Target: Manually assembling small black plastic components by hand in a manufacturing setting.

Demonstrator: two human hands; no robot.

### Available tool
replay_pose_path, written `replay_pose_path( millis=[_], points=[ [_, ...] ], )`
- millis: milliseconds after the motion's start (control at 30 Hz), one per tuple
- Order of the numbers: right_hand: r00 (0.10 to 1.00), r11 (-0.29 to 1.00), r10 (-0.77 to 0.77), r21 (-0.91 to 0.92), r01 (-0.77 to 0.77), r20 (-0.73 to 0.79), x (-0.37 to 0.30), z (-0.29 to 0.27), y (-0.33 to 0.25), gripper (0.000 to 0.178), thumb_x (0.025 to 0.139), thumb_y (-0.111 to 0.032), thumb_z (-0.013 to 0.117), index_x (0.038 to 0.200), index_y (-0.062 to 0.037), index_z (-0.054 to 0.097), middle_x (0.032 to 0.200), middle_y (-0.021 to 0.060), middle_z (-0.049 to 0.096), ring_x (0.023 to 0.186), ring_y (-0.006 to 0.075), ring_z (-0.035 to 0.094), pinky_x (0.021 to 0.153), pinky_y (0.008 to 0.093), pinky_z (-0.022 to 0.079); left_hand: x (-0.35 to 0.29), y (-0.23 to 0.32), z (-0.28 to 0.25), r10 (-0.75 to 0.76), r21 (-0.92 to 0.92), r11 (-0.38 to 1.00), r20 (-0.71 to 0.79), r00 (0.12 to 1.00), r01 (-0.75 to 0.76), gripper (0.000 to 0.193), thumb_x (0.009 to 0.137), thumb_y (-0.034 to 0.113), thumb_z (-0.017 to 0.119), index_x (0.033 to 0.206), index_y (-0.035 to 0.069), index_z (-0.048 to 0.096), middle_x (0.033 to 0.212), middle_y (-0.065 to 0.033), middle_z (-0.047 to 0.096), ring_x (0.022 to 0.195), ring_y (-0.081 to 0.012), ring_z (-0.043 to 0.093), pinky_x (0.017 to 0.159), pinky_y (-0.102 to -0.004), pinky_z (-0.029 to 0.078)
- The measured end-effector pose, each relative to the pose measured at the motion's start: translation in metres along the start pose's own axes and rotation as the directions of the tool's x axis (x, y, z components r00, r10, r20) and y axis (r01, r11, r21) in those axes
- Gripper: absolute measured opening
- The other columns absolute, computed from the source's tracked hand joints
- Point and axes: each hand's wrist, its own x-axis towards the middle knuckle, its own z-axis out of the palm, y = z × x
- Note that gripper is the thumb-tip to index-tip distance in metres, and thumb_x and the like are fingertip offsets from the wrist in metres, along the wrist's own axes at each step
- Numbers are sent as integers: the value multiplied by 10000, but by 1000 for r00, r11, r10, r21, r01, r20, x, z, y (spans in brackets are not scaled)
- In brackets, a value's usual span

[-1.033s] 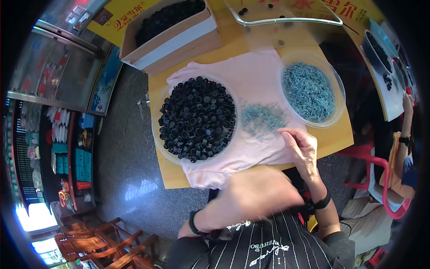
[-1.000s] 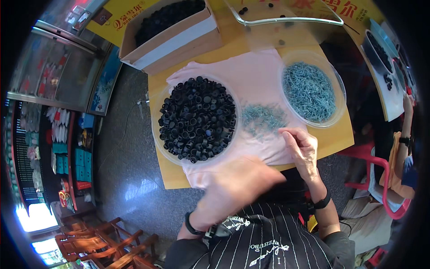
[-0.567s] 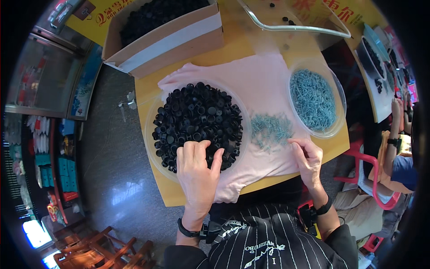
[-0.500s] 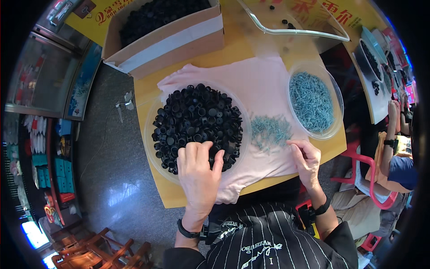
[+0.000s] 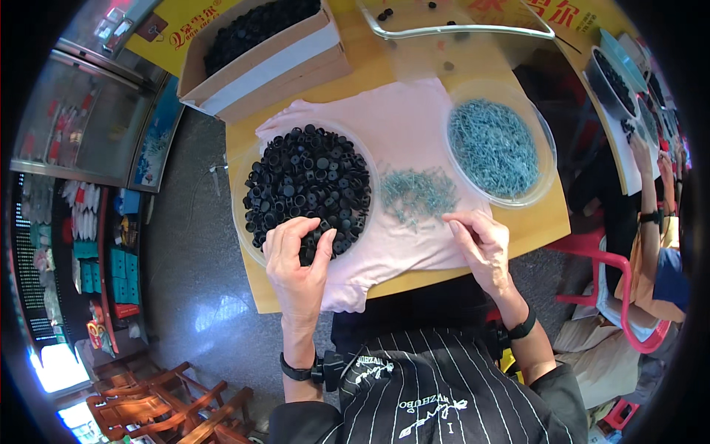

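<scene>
A wide clear round tub [image 5: 238,214] holds a heap of small black plastic caps [image 5: 314,174], some of them ring-shaped. Over the near edge of this heap, my left hand [image 5: 297,259] is closed, with a black plastic cap between thumb and index fingertip. Loose bluish-grey screws [image 5: 420,194] lie in a small pile on a pale pink cloth [image 5: 403,96]. At that pile's near right edge, my right hand [image 5: 484,244] is pinched shut; whatever sits between its fingertips is too small to make out. More screws [image 5: 494,148] fill a second clear round tub [image 5: 549,166] on the right.
A cardboard box [image 5: 274,66] of black pieces stands at the back left of the yellow table [image 5: 370,70]. Behind the cloth is a clear bin with a pale rim [image 5: 458,31]. To the right are a pink-red chair [image 5: 629,288] and another person's arm [image 5: 651,251].
The table and tubs have shifted up and left in view as my head moved. Both hands stay beside the same heaps, the left over the caps and the right by the loose screws.
</scene>
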Motion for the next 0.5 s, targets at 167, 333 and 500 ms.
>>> replay_pose_path(
  millis=[167,333,500],
  points=[
    [999,999,-36,13,36,13,-1,-2,9,115,863,-18,658,973,-15,692,730,32,578,616,86,508,567,217,414,-18,6,0,-94,-178,979,21,995,96,231,781,18,745,984,26,635,990,-96,668,775,-169,627,691,-288,503],
    [999,1000,-11,-2,12,41,1,0,-8,121,841,-34,678,962,-43,684,778,35,609,626,98,545,557,237,433,-45,34,28,43,-459,886,227,973,68,264,780,-33,722,1024,12,633,1029,-111,653,783,-164,627,701,-277,518],
    [987,990,-58,-119,76,148,8,7,-22,95,823,-77,696,910,-54,664,765,53,598,624,166,576,570,280,459,-52,39,59,149,-514,858,269,952,11,305,769,-58,705,1056,18,630,1024,-120,648,875,-236,638,755,-320,526]
  ],
)
